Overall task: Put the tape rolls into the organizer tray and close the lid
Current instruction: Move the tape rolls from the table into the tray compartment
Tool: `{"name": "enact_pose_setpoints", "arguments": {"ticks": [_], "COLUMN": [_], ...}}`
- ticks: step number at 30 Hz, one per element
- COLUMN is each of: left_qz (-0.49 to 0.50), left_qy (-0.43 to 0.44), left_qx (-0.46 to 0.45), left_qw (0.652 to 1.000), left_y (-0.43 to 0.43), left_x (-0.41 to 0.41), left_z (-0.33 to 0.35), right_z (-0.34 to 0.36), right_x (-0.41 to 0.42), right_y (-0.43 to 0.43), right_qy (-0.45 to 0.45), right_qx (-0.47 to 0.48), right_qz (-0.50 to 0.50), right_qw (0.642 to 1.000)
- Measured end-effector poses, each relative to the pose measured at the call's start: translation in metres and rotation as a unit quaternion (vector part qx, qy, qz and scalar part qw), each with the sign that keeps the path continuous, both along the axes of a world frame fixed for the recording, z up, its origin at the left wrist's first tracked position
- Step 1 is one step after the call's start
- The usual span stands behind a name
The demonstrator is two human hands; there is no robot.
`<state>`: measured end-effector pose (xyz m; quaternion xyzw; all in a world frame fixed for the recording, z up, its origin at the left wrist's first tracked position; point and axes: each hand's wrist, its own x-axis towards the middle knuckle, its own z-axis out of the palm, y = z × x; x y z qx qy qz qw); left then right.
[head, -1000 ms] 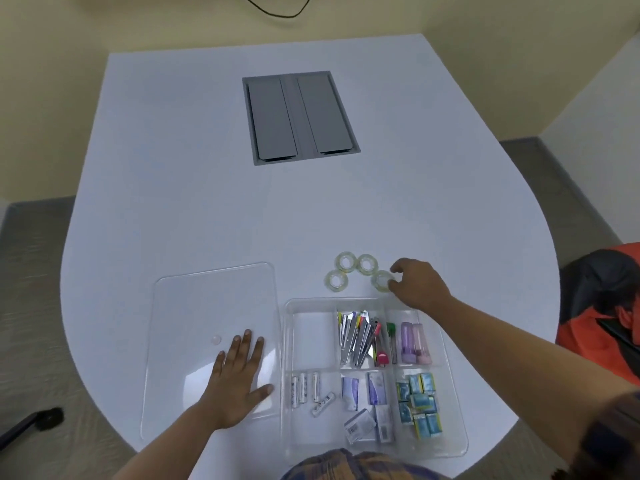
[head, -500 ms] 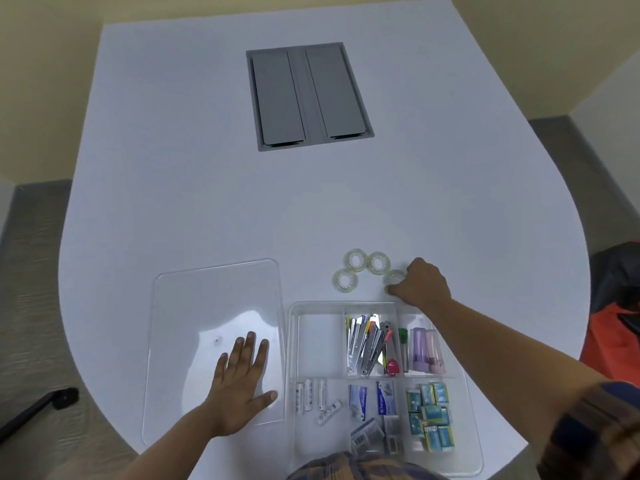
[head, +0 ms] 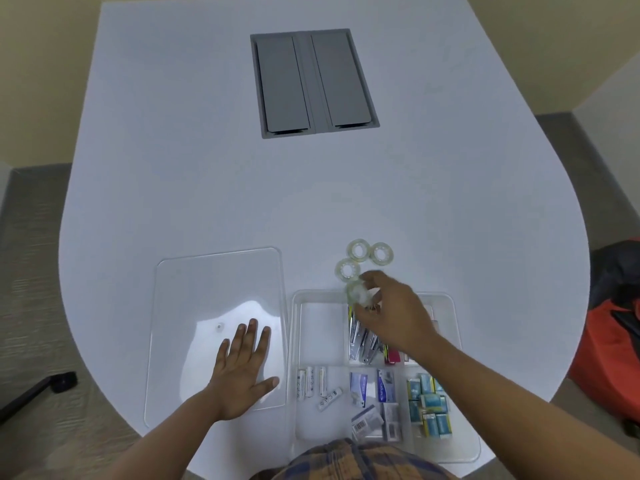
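A clear organizer tray (head: 296,341) sits at the near edge of the white table, with batteries, clips and small boxes in its compartments. Its clear lid (head: 207,282) lies flat to the left. My left hand (head: 242,372) rests palm down on the lid, fingers spread. My right hand (head: 391,313) holds one clear tape roll (head: 358,292) above the tray's far rim. Three more tape rolls lie on the table just beyond the tray: one (head: 347,270) nearest my fingers, two (head: 359,251) (head: 382,253) side by side behind it.
A grey cable hatch (head: 313,83) is set into the table further back. An orange and black bag (head: 613,341) sits on the floor at the right. A dark chair foot (head: 52,384) shows at the lower left.
My right hand picked up the rightmost tape roll from the table and carried it left and toward me, over the tray's far edge. My left hand stayed on the lid.
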<state>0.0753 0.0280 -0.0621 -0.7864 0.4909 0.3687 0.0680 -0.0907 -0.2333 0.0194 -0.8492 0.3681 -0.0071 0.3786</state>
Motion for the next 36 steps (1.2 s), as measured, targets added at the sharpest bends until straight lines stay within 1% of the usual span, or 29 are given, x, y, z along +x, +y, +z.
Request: {"name": "enact_pose_setpoints", "arguments": {"ticks": [3, 7, 12, 16, 19, 22, 25, 27, 29, 30, 32, 34, 36], "left_qz": [0.003, 0.003, 0.006, 0.013, 0.019, 0.033, 0.057, 0.076, 0.109, 0.134, 0.182, 0.212, 0.217], "left_qy": [0.006, -0.003, -0.009, -0.009, -0.006, -0.001, -0.003, -0.001, -0.005, -0.008, -0.009, 0.003, 0.014], "left_qx": [-0.005, -0.004, -0.012, -0.024, -0.039, -0.067, -0.115, -0.14, -0.162, -0.177, -0.212, -0.248, -0.286], "left_qw": [1.0, 1.0, 1.0, 1.0, 0.999, 0.997, 0.992, 0.987, 0.981, 0.975, 0.96, 0.945, 0.933], "left_y": [0.0, 0.001, 0.003, 0.003, 0.004, 0.007, 0.01, 0.011, 0.007, 0.003, -0.009, -0.029, -0.053], "left_x": [0.0, 0.0, -0.001, -0.002, -0.002, -0.003, -0.007, -0.009, -0.01, -0.01, -0.009, -0.007, -0.005], "left_z": [0.001, -0.002, -0.005, -0.006, -0.006, -0.009, -0.009, -0.007, -0.002, 0.001, 0.009, 0.021, 0.036], "right_z": [0.0, -0.006, -0.013, -0.022, -0.022, -0.018, -0.014, -0.014, -0.019, -0.022, -0.03, -0.04, -0.051], "right_x": [-0.001, 0.0, 0.005, 0.01, 0.013, 0.011, 0.002, -0.006, -0.016, -0.021, -0.031, -0.042, -0.05], "right_y": [0.028, 0.047, 0.052, 0.056, 0.059, 0.06, 0.053, 0.045, 0.035, 0.03, 0.021, 0.013, 0.009], "right_qy": [0.021, 0.111, 0.162, 0.217, 0.237, 0.204, 0.111, 0.037, -0.01, -0.019, -0.006, 0.026, 0.051], "right_qx": [-0.033, -0.075, -0.092, -0.135, -0.143, -0.123, -0.098, -0.126, -0.173, -0.19, -0.209, -0.219, -0.21], "right_qz": [0.081, 0.182, 0.224, 0.261, 0.278, 0.265, 0.209, 0.16, 0.119, 0.1, 0.081, 0.083, 0.104], "right_qw": [0.996, 0.974, 0.957, 0.931, 0.92, 0.934, 0.967, 0.978, 0.978, 0.976, 0.975, 0.972, 0.971]}}
